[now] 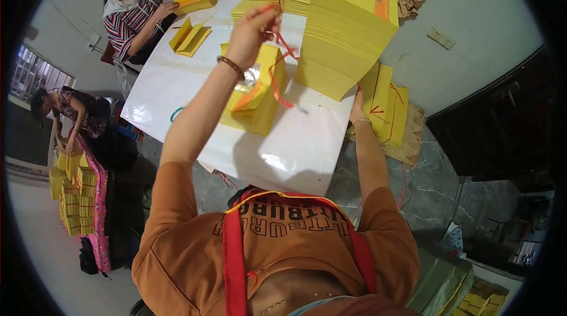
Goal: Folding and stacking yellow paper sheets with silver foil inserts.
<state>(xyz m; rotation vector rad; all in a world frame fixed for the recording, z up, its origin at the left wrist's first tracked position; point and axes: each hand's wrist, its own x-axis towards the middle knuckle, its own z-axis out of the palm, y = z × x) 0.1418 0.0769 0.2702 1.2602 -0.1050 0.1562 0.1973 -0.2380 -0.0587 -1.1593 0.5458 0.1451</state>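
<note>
Head cam — L one of two fisheyes on the person's head — looks steeply down & fwd from above the wearer's own body. Pic is upright, not mirrored. Brown sweatshirt (168, 251) & red apron straps (234, 251) fill bottom ctr, v. close to lens. Left hand (257, 29) & right hand (358, 106) sit farther out, mid-range. White tabletop (277, 162) takes ctr & upper ctr, seen from high up. Wide angle also pulls in far bkgd: seated co-worker (127, 29) upper L, second co-worker (82, 106) far L, dark door (490, 121) R — all slanted near the rim. Corners go black.
</note>
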